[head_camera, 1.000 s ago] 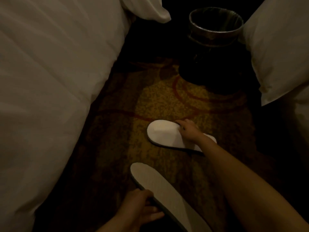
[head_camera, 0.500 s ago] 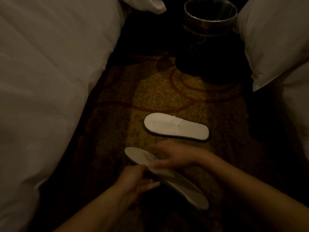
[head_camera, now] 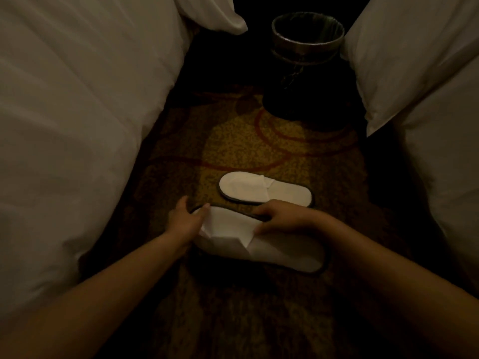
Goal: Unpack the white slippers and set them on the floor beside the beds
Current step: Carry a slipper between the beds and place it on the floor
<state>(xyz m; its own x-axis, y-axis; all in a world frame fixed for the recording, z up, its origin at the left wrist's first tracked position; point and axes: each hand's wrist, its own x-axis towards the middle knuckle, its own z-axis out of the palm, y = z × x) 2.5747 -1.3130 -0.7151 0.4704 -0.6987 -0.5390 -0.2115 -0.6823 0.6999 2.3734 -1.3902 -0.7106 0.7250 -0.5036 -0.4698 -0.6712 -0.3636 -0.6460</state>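
White slipper [head_camera: 285,252], dark-rimmed, upper creased, left hand [head_camera: 185,220], right hand [head_camera: 282,216] gripping it

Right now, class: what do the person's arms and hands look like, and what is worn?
Both forearms are bare, no sleeves in view. The left hand and right hand wear no gloves; no watch or bracelet shows. Rings too dim to tell.

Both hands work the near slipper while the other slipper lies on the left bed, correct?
Not quite: the head view shows the other slipper on the carpet, not on the left bed. The left hand and right hand do work the near slipper.
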